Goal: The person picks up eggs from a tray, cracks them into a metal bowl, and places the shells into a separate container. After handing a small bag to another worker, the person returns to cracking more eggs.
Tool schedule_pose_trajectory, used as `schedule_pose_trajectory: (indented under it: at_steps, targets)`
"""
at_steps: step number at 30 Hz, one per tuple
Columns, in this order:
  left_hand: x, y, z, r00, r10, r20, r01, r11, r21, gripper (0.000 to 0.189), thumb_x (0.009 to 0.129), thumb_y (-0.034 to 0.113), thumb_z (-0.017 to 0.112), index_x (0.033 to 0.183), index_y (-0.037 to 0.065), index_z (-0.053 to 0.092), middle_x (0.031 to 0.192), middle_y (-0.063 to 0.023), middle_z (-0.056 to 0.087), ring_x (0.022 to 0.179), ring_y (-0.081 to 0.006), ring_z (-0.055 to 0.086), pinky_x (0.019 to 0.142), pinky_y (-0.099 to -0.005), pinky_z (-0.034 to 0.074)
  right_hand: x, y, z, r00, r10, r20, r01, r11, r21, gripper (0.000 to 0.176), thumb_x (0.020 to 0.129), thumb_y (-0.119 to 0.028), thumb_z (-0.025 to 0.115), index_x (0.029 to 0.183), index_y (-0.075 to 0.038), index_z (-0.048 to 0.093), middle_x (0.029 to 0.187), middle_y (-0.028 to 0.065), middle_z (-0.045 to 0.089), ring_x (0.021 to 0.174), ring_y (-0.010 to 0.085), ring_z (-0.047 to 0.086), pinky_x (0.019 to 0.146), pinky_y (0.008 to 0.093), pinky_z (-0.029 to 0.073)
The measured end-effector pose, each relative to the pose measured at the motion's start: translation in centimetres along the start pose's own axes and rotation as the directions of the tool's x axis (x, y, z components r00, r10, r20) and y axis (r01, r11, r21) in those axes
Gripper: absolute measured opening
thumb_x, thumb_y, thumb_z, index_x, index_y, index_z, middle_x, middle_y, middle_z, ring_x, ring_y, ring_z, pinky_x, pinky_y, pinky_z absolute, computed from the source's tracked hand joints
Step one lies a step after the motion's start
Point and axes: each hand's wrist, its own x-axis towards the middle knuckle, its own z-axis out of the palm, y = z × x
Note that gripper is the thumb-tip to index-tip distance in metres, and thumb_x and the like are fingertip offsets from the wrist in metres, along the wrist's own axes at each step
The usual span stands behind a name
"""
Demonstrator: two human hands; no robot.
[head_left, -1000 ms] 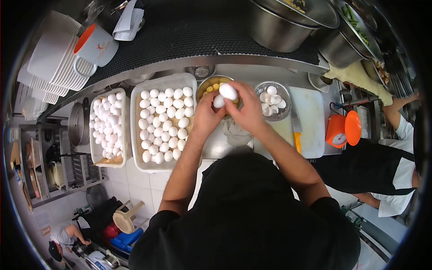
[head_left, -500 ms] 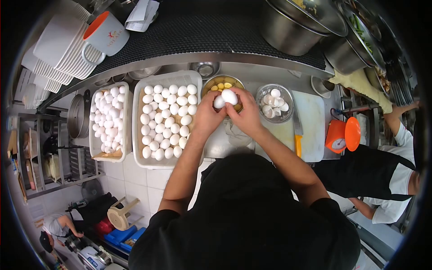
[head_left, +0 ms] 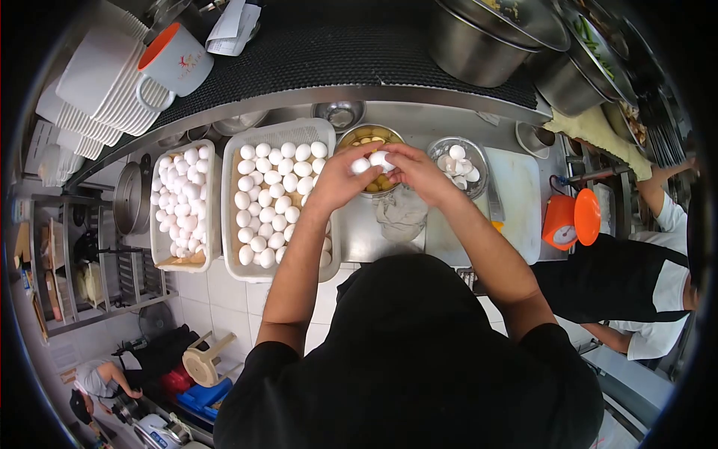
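Note:
Above a metal bowl [head_left: 372, 133] of cracked eggs with yellow yolks, my left hand [head_left: 340, 178] holds a white egg [head_left: 360, 165]. My right hand [head_left: 419, 173] has its fingers around another white egg [head_left: 383, 160], right beside the first. To the left stands a white crate [head_left: 329, 258] with many whole eggs, and beyond it a narrower white crate [head_left: 212, 239] heaped with more. Right of my hands is a steel bowl [head_left: 482, 179] of empty shells. A crumpled grey cloth [head_left: 401, 212] lies on the counter below my hands.
A knife [head_left: 493, 196] lies on a white cutting board [head_left: 520, 202]. An orange scale [head_left: 559, 222] stands to its right. Pots [head_left: 479, 56], a mug [head_left: 179, 60] and stacked dishes [head_left: 97, 71] occupy the shelf ahead. One person [head_left: 636, 288] is at the right, another [head_left: 112, 374] at lower left.
Both hands have shifted slightly, the right one turning more over its egg and away from the left. More of the bowl below and the cloth shows.

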Motion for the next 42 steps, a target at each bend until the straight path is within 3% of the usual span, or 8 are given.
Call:
schedule_pose_trajectory:
  at_steps: [5,8,11,19,29,34,38,42]
  targets:
    - [0.6,-0.6,0.1,0.996,-0.083,-0.02,0.083,0.996,0.009,0.042,0.096,0.021,0.081,0.135,0.007,0.074,0.123,-0.0119,0.078,0.112,-0.0186,0.072,0.099,-0.0325,0.055,-0.4,-0.8,0.1,0.999,-0.032,-0.014,0.03,0.993,-0.116,0.035,0.106,-0.012,0.065,0.141,-0.004,0.061,0.115,0.003,0.069,0.094,0.0079,0.063,0.082,0.0261,0.055]
    - [0.6,-1.6,0.6,0.99,-0.126,-0.068,0.128,0.991,0.027,0.04,0.096,0.023,0.081,0.133,0.007,0.076,0.117,-0.0113,0.08,0.103,-0.0177,0.075,0.092,-0.0317,0.058,-0.1,0.2,0.3,0.974,-0.226,-0.012,0.205,0.901,-0.383,0.039,0.101,-0.004,0.066,0.14,-0.006,0.062,0.115,0.0025,0.069,0.093,0.0073,0.064,0.078,0.0254,0.054]
    - [0.5,-1.0,0.8,0.982,-0.183,-0.055,0.183,0.983,0.005,0.037,0.096,0.02,0.08,0.13,0.004,0.076,0.117,-0.0086,0.079,0.103,-0.0134,0.072,0.092,-0.0296,0.057,0.3,0.5,0.3,0.969,-0.247,-0.006,0.222,0.881,-0.417,0.042,0.098,0.0,0.065,0.14,-0.006,0.063,0.108,0.0021,0.071,0.088,0.0073,0.065,0.074,0.0258,0.054]
    - [0.4,-1.9,1.2,0.975,-0.166,-0.148,0.171,0.985,0.016,0.037,0.093,0.014,0.078,0.128,0.004,0.077,0.106,-0.0065,0.08,0.096,-0.0111,0.072,0.087,-0.0284,0.058,0.2,-0.6,1.6,0.948,-0.318,-0.026,0.242,0.769,-0.592,0.038,0.095,-0.006,0.07,0.133,-0.007,0.068,0.093,0.0033,0.073,0.081,0.0088,0.067,0.071,0.028,0.054]
    - [0.2,-2.7,1.5,0.963,-0.14,-0.229,0.143,0.99,-0.002,0.039,0.088,0.018,0.08,0.126,0.008,0.079,0.102,-0.0111,0.082,0.09,-0.017,0.077,0.084,-0.0314,0.06,0.8,-0.2,1.6,0.928,-0.373,-0.006,0.286,0.72,-0.632,0.04,0.094,-0.003,0.067,0.133,-0.006,0.069,0.093,0.0054,0.075,0.078,0.0108,0.069,0.071,0.0297,0.056]
    - [0.3,-3.3,1.7,0.957,-0.135,-0.258,0.137,0.991,-0.012,0.04,0.087,0.02,0.081,0.126,0.008,0.079,0.099,-0.0118,0.082,0.089,-0.0184,0.078,0.083,-0.0324,0.06,1.2,-0.1,1.5,0.931,-0.364,-0.033,0.269,0.744,-0.612,0.043,0.089,-0.013,0.072,0.131,-0.009,0.072,0.096,0.0114,0.077,0.08,0.0203,0.072,0.077,0.0354,0.059]
    - [0.1,-3.6,1.5,0.951,-0.103,-0.29,0.13,0.989,0.075,0.039,0.087,0.021,0.081,0.124,0.009,0.08,0.105,-0.0152,0.082,0.094,-0.0238,0.079,0.085,-0.0348,0.061,1.7,0.5,0.6,0.921,-0.388,-0.015,0.292,0.717,-0.633,0.043,0.09,-0.012,0.071,0.132,-0.009,0.072,0.094,0.0121,0.077,0.079,0.0214,0.073,0.077,0.0352,0.059]
    - [-0.1,-2.6,0.8,0.958,0.035,-0.284,0.051,0.956,0.288,0.039,0.085,0.017,0.079,0.123,0.009,0.079,0.112,-0.0178,0.078,0.098,-0.0332,0.077,0.088,-0.0406,0.061,0.6,-1.0,1.0,0.903,-0.425,0.064,0.31,0.541,-0.782,0.042,0.091,-0.008,0.067,0.133,-0.007,0.071,0.111,0.0177,0.076,0.096,0.0316,0.073,0.091,0.0417,0.059]
